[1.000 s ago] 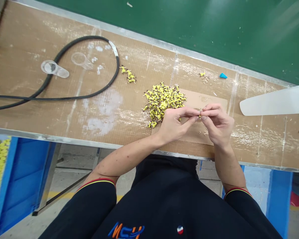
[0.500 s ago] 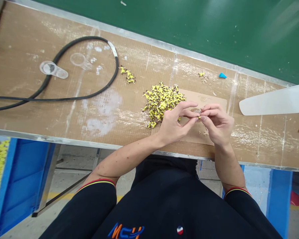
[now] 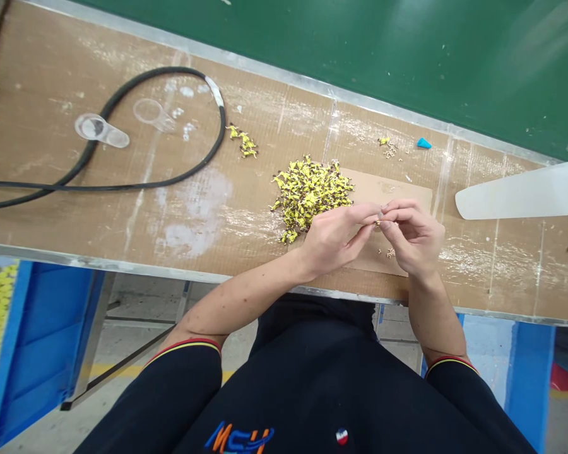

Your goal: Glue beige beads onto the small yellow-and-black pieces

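Note:
My left hand (image 3: 335, 236) and my right hand (image 3: 413, 236) meet fingertip to fingertip over a flat cardboard sheet (image 3: 397, 189). Pinched between them is a tiny yellow figure (image 3: 377, 223), mostly covered by the fingers. Both hands are closed on it. Left of my left hand lies a heap of small yellow and dark brown figures (image 3: 310, 192), partly on the sheet. Small pale pieces (image 3: 389, 253) are scattered on the sheet just below the fingertips.
A black cable (image 3: 137, 187) loops over the left of the table beside clear plastic scoops (image 3: 103, 131). A white bottle (image 3: 515, 192) lies at the right, with a blue cap-like cone (image 3: 423, 143) farther back. Blue bins (image 3: 52, 340) stand below the table edge.
Half a second ago my left fingers were raised and spread; now they are closed down toward the right fingertips. Both hands stay in the same spot with the small piece.

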